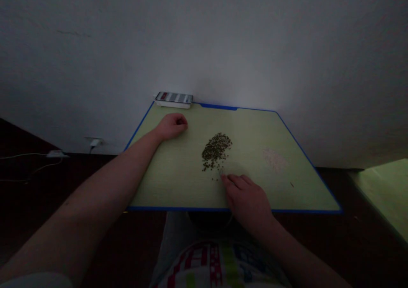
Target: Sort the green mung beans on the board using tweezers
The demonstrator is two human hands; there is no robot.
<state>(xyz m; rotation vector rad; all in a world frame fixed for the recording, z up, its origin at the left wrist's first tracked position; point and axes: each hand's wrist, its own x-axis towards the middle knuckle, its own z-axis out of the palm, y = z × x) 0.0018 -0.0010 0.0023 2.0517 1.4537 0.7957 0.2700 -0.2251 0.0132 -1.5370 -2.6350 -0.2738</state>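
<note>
A heap of small dark seeds or beans (216,149) lies on the pale green tabletop (178,177), thinning out into loose ones at its near end. My right hand (247,196) rests just below that end, thumb and index finger pinched together. At their tips is something small and pale, too dim to make out. Left of the heap, well apart from it, my left hand (172,126) lies on the tabletop with its fingers curled into a loose fist. What is inside this fist, if anything, is hidden.
A phone (174,97) lies on a white box (174,105) at the back left corner. Pale small bits (274,159) are spread on the right, with a thin dark sliver (292,185) nearer me. A wall (216,45) stands behind the blue-edged table.
</note>
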